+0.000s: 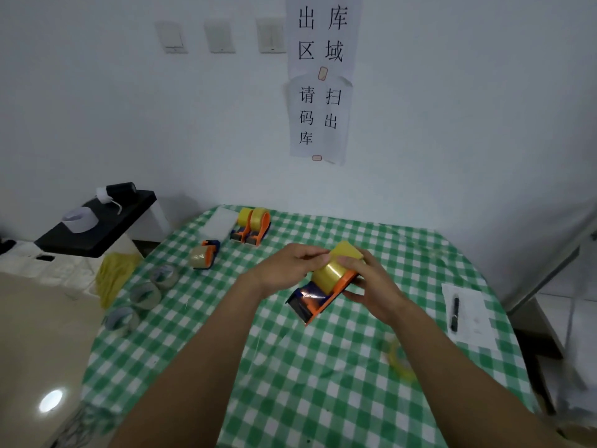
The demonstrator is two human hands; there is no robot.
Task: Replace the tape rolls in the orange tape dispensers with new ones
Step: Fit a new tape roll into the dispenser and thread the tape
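Pinching yellow tape roll (328, 273), left hand (287, 266); right hand (374, 286) clasping orange dispenser (323, 305); wall sign (323, 37) "出库区域".

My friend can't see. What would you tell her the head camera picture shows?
A person holds an orange tape dispenser above a green checked table: the right hand grips it, the left hand pinches its yellow tape roll. More dispensers and spare rolls sit to the left.
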